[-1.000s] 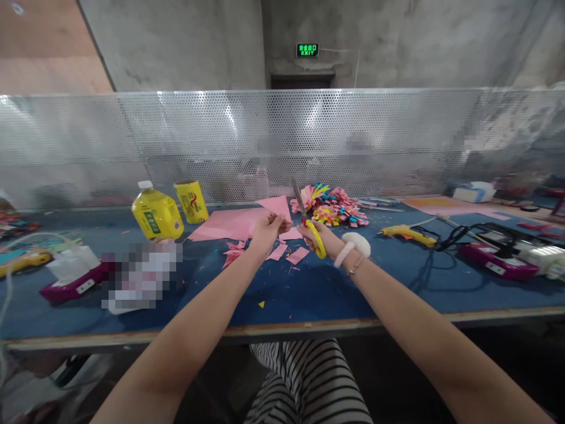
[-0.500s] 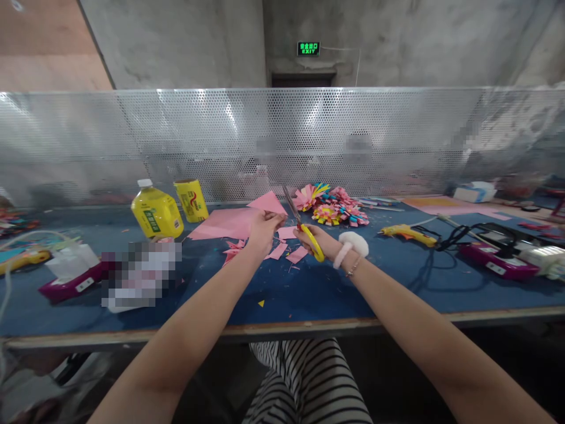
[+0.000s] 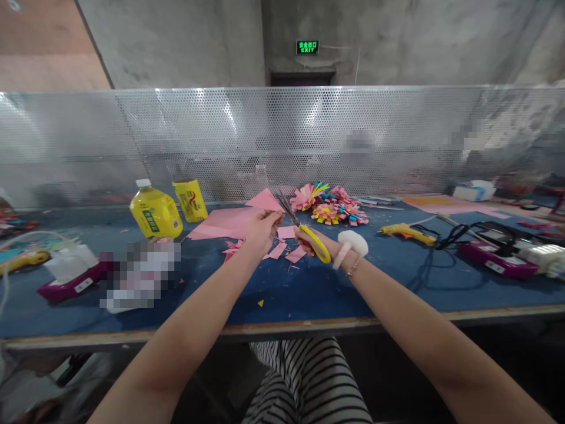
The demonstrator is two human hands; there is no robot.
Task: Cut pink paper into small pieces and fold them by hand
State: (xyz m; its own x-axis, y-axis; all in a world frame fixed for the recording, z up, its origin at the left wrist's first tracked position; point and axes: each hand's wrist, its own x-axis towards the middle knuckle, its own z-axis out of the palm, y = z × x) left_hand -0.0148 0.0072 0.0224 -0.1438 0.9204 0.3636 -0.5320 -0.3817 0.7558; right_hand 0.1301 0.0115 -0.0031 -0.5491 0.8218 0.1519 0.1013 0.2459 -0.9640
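My left hand (image 3: 265, 228) pinches a folded piece of pink paper (image 3: 265, 201), its pointed end standing up above the fingers. In my right hand (image 3: 311, 238) are scissors (image 3: 318, 242) with yellow handles. Their metal blades point up and to the left, close to the right edge of the held paper. Behind my left hand a larger pink sheet (image 3: 223, 224) lies flat on the blue table (image 3: 309, 303). Small cut pink pieces (image 3: 295, 254) are scattered below and between my hands. A cluster of fringed paper flowers (image 3: 333, 205) in pink, yellow and blue sits just beyond the scissors.
At the left stand a yellow jug (image 3: 155, 211), a yellow container (image 3: 190, 200) and a purple power strip (image 3: 73, 285). A yellow glue gun (image 3: 409, 233), cables and another purple power strip (image 3: 498, 259) lie right. A perforated metal screen (image 3: 220, 138) closes the back.
The scissors have turned, their blades tilting further left toward the paper and the handles swinging right. My left hand has shifted slightly left with the paper.
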